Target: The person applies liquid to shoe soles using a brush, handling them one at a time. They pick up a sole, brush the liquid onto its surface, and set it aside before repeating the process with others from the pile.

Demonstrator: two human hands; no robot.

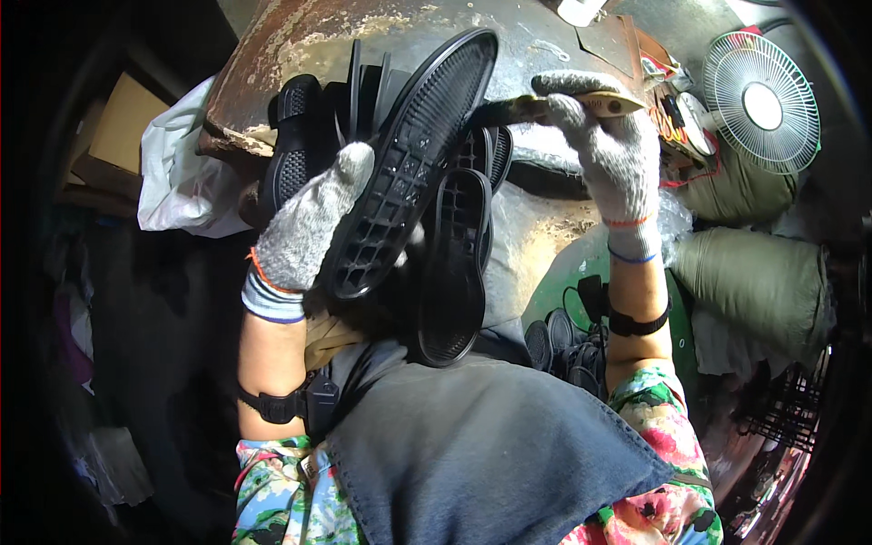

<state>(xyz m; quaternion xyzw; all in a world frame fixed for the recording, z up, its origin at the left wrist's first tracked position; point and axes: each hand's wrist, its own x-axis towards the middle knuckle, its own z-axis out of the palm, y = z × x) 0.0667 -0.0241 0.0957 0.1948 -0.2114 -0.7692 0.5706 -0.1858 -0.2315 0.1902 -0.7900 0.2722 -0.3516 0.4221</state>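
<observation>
My left hand [309, 227], in a grey knit glove, grips a black rubber shoe sole [413, 154] held up at a slant, its ribbed inner grid facing me. My right hand [610, 150], also gloved, is shut on a brush with a pale wooden handle [581, 104], whose dark tip touches the upper edge of that sole. Another black sole [457, 263] lies on my lap just below. More black soles [300, 136] stand stacked behind the held one.
A worn, stained metal worktable [363, 32] lies ahead. A white plastic bag [182, 173] hangs at the left. A small fan [761, 102] and olive sacks [754, 272] sit at the right. A dark apron [490, 445] covers my lap.
</observation>
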